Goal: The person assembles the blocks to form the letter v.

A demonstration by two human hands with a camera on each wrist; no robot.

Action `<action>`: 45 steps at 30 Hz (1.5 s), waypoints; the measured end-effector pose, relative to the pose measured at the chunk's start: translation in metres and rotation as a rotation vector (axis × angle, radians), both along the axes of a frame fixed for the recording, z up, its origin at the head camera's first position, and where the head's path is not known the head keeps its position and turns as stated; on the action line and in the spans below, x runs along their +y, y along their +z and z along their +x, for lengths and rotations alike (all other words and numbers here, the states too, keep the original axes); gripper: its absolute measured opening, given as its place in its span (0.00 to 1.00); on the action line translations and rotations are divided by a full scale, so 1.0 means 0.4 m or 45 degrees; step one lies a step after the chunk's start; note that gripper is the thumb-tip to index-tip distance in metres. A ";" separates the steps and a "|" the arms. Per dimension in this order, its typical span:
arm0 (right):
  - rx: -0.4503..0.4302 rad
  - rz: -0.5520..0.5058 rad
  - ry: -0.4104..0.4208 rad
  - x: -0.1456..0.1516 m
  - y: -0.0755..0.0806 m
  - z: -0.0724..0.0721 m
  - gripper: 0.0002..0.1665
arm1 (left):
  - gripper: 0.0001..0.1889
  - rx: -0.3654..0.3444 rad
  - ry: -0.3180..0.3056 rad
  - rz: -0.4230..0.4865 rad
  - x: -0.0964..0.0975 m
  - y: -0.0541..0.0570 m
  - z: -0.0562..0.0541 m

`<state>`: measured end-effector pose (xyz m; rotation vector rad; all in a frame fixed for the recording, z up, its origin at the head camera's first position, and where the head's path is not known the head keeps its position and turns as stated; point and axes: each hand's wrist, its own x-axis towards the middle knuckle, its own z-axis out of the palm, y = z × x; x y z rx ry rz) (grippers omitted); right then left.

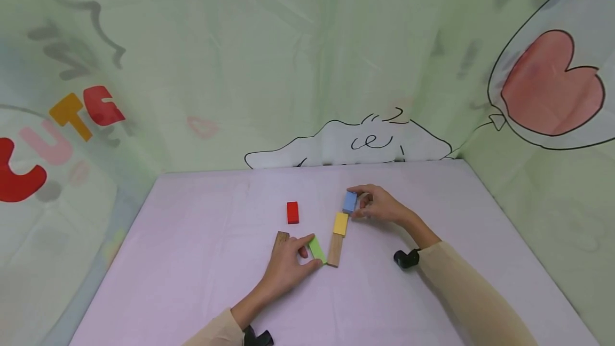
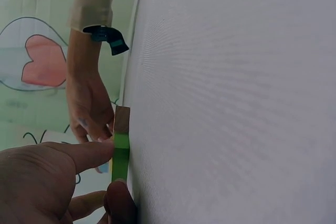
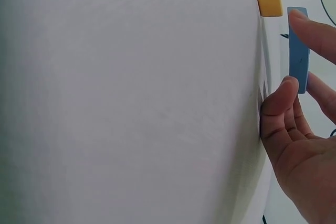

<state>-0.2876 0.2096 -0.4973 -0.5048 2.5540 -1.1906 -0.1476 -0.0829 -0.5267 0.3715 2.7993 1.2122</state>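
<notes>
Blue block (image 1: 349,203) in right hand (image 1: 381,205), just past far end of yellow block (image 1: 340,224); green block (image 1: 317,249) in left hand (image 1: 288,261).
Hands well apart, each pinching its block by the ends. Blue block lies left of the right hand, clearly the nearer one; long axis points away from the person, leaning slightly right, roughly in line with yellow block and light wooden block (image 1: 334,251). Right wrist view shows a gap between blue and yellow. Green block slants, near end beside light wooden block's near end; contact there can't be told. Red block (image 1: 292,212) sits beyond left hand, brown wooden block (image 1: 281,237) partly hidden behind it.
</notes>
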 end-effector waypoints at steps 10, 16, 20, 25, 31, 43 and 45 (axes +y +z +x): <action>0.000 0.036 0.002 -0.011 0.001 -0.012 0.43 | 0.33 0.011 0.006 -0.012 0.000 0.000 0.001; -0.003 0.024 0.013 -0.013 -0.003 -0.013 0.43 | 0.33 -0.019 0.010 -0.010 0.001 0.000 0.000; 0.003 0.025 0.032 -0.017 -0.004 -0.017 0.43 | 0.33 -0.014 0.008 -0.005 0.001 0.000 -0.001; 0.017 0.041 0.045 -0.021 -0.003 -0.021 0.43 | 0.33 -0.017 0.008 0.000 0.000 -0.002 -0.003; 0.027 0.071 0.058 -0.024 -0.009 -0.027 0.43 | 0.33 -0.013 0.012 -0.005 -0.001 -0.006 -0.001; 0.018 0.077 0.074 -0.025 -0.011 -0.029 0.43 | 0.33 -0.010 0.010 -0.005 0.000 -0.006 0.000; 0.020 0.077 0.074 -0.025 -0.011 -0.029 0.43 | 0.33 -0.009 0.008 -0.003 0.000 -0.008 -0.001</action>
